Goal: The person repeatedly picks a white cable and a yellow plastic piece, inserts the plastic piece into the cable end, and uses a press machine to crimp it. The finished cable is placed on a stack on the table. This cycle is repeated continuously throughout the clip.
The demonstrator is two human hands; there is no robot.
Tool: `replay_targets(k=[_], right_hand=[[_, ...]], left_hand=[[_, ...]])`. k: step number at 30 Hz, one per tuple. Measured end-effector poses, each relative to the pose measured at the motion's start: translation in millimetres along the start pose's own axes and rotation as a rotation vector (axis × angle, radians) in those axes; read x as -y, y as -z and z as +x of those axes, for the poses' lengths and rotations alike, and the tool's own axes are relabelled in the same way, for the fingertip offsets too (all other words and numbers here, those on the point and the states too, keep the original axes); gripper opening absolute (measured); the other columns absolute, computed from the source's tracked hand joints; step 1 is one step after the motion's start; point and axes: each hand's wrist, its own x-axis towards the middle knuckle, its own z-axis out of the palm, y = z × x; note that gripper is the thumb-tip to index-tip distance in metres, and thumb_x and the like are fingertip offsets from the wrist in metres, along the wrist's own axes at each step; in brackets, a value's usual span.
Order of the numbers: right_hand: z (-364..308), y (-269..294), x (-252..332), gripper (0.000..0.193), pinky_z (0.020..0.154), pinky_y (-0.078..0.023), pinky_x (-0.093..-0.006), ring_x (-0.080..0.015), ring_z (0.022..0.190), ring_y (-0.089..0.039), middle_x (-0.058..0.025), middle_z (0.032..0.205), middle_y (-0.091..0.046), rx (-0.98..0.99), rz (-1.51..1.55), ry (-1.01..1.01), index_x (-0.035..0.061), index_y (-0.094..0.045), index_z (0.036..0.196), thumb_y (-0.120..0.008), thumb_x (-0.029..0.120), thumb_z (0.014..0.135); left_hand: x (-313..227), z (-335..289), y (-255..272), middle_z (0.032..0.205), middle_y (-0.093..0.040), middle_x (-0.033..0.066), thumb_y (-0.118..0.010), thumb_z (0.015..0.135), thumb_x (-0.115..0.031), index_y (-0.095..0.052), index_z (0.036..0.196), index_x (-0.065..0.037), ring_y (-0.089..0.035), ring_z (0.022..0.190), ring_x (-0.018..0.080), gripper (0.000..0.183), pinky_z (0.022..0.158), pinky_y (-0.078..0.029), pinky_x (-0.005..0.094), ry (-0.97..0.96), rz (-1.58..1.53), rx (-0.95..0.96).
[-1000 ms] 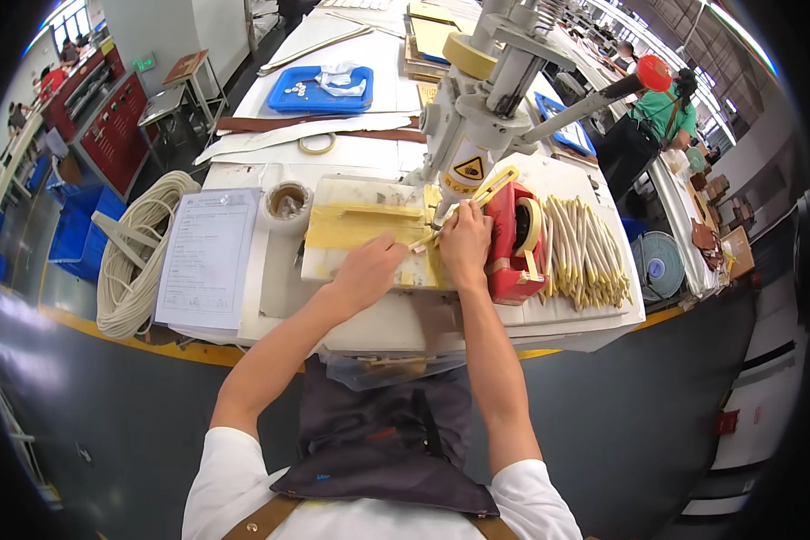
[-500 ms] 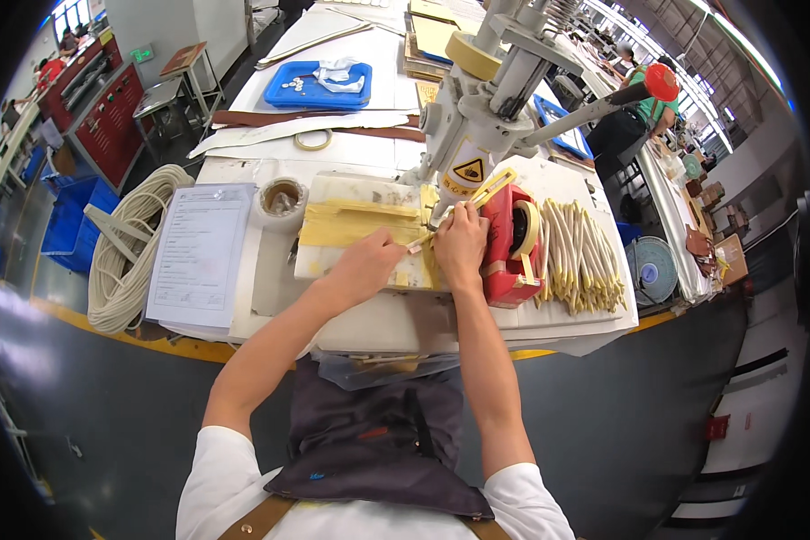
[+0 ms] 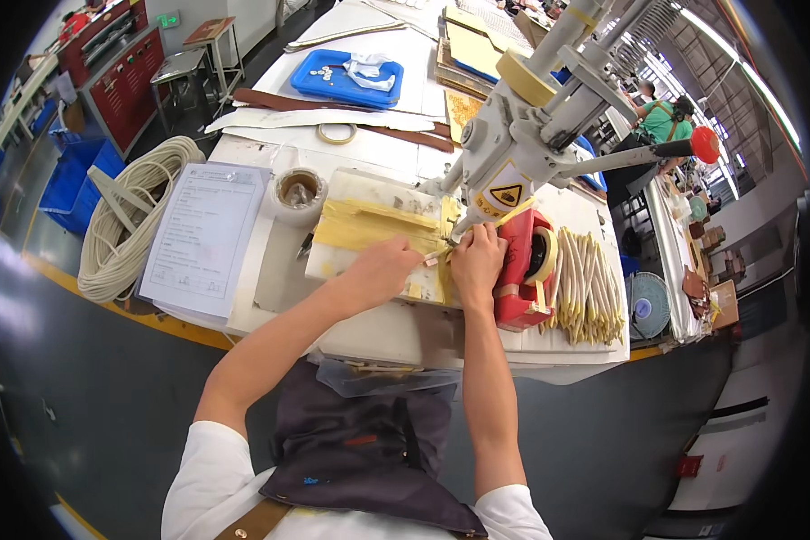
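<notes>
Both my hands are at the foot of a grey hand press (image 3: 504,148). My left hand (image 3: 382,274) is closed, its fingertips pinching the pale end of a short cord (image 3: 431,260). Close beside it, my right hand (image 3: 477,263) has its fingers bent round the same cord, just under the press tip. A yellow strip (image 3: 516,212) sticks out beyond the right fingers; whether it belongs to the cord I cannot tell. Beneath the hands lies a white board (image 3: 337,261) with yellow tape (image 3: 355,227) across it. The fingers partly hide the cord.
Right of my right hand stands a red tape dispenser (image 3: 519,310), then a bundle of pale cords (image 3: 589,292) with yellow ends. The press lever's red knob (image 3: 705,144) juts right. Leftward are a tape roll (image 3: 295,193), a paper sheet (image 3: 209,234) and coiled rope (image 3: 121,247).
The view has turned, so the table and press appear shifted right and tilted. Both hands stay at the press foot, still on the cord.
</notes>
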Motion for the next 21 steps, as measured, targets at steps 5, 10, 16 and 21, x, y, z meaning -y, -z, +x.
replay_targets(k=[5,10,16,21], right_hand=[[1.5,1.2,-1.4,0.026,0.099,-0.047,-0.0480,-0.0447,0.107,-0.057,-0.0268,0.134,-0.060,0.017,0.017,-0.017,-0.0027,-0.069,0.109,-0.056,0.013,0.092],[0.8,-0.1,0.3,0.028,0.099,-0.047,-0.0482,-0.0443,0.108,-0.058,-0.0276,0.135,-0.059,0.006,0.016,-0.011,-0.0025,-0.069,0.112,-0.056,0.013,0.091],[0.0,3.2,3.2,0.031,0.100,-0.047,-0.0477,-0.0443,0.109,-0.057,-0.0283,0.135,-0.059,0.024,0.025,-0.036,-0.0028,-0.069,0.114,-0.057,0.014,0.091],[-0.1,0.4,2.1,0.034,0.100,-0.047,-0.0476,-0.0447,0.110,-0.057,-0.0288,0.135,-0.058,0.020,0.037,-0.037,-0.0022,-0.069,0.118,-0.056,0.015,0.091]], left_hand=[[-3.1,1.8,2.6,0.094,-0.060,0.0160,-0.059,0.088,-0.001,-0.071,0.106,-0.002,-0.062,0.085,0.0345,0.021,0.075,-0.050,0.0436,0.020,0.018,0.030],[-5.9,-0.3,6.1,0.094,-0.059,0.0150,-0.059,0.090,-0.001,-0.069,0.104,-0.002,-0.061,0.085,0.0335,0.017,0.075,-0.050,0.0430,0.017,0.026,0.033],[-5.1,-2.0,4.4,0.094,-0.059,0.0144,-0.059,0.092,-0.004,-0.069,0.104,-0.002,-0.061,0.084,0.0330,0.016,0.074,-0.050,0.0427,-0.030,0.028,-0.014],[-2.7,-1.0,5.5,0.093,-0.060,0.0150,-0.059,0.093,-0.005,-0.070,0.104,-0.002,-0.062,0.084,0.0339,0.016,0.074,-0.051,0.0430,-0.051,0.007,-0.020]])
